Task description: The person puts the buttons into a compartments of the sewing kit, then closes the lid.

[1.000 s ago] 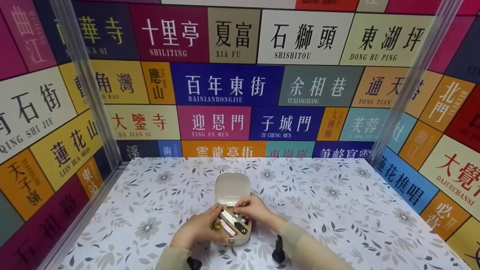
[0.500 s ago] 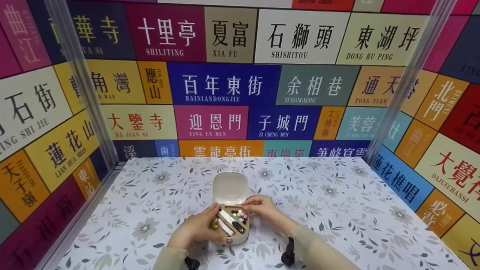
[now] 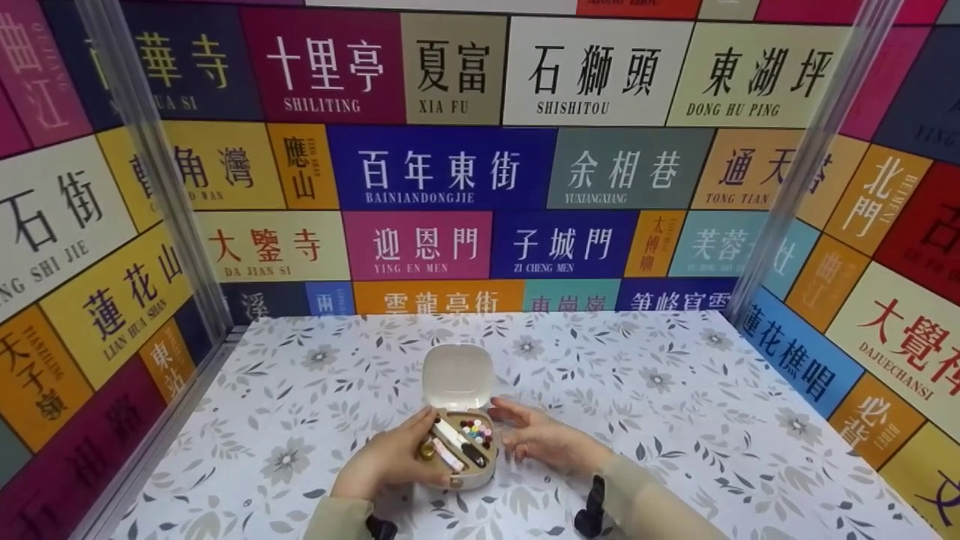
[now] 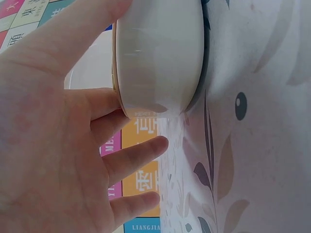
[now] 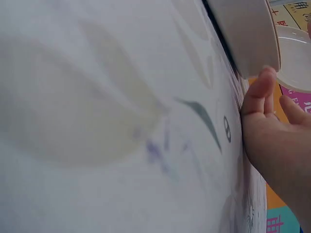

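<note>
A small cream case (image 3: 478, 480) stands on the table with its lid (image 3: 459, 375) raised at the back. Inside, several coloured bead-like balls (image 3: 478, 431) fill the right compartment. A white stick-shaped tool with a black end (image 3: 459, 441) lies across the middle, beside a short pink-and-white strip (image 3: 448, 454) and a round gold piece (image 3: 427, 450). My left hand (image 3: 386, 457) grips the case from the left between thumb and forefinger; its other fingers are spread in the left wrist view. Fingers loosely bent, my right hand (image 3: 551, 439) holds nothing beside the case's right wall (image 5: 250, 34).
A white cloth with grey leaves and flowers (image 3: 660, 379) covers the table (image 3: 315, 390). Panels of coloured place-name signs (image 3: 442, 169) rise behind it and at both sides. Clear upright corner strips (image 3: 806, 172) stand at the rear corners.
My right hand has drawn away from the compartment of balls to the right, and its pinched fingers have loosened. The left hand keeps its grip on the case.
</note>
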{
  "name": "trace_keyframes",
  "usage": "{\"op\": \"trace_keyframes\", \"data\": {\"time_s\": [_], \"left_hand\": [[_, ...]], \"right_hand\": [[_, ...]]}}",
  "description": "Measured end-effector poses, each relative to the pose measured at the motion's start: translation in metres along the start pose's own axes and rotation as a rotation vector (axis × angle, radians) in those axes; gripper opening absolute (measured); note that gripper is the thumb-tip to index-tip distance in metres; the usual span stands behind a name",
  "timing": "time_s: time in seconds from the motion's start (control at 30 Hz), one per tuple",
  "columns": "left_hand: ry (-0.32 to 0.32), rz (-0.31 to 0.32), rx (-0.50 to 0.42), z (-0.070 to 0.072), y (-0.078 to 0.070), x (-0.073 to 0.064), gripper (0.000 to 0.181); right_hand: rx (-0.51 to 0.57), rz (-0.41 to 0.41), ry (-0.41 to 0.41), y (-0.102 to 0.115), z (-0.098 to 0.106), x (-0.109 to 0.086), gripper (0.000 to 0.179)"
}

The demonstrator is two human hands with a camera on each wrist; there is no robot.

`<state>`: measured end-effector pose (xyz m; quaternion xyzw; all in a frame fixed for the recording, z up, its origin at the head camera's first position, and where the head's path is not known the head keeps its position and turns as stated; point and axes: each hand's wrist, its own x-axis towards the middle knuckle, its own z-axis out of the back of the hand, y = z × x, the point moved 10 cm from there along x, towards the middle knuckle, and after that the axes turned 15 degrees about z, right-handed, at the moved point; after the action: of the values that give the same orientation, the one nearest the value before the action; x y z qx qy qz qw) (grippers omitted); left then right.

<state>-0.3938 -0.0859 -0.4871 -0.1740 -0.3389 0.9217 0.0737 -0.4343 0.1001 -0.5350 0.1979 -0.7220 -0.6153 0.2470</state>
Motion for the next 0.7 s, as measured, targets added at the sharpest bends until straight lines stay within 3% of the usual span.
{"op": "trace_keyframes", "data": {"time_s": [0.17,0.37,0.7], "left_hand": [[-0.029,-0.018,0.046,0.001,-0.004,0.001,0.115],[-0.009,-0.012,0.04,-0.003,-0.005,0.003,0.115],[-0.021,-0.007,0.044,0.0,0.001,0.003,0.116]], "right_hand": [[-0.06,-0.042,0.14,-0.003,-0.01,-0.005,0.095],[-0.116,-0.053,0.159,-0.003,-0.014,-0.009,0.101],[-0.189,0.0,0.186,-0.002,-0.023,-0.002,0.095]]}}
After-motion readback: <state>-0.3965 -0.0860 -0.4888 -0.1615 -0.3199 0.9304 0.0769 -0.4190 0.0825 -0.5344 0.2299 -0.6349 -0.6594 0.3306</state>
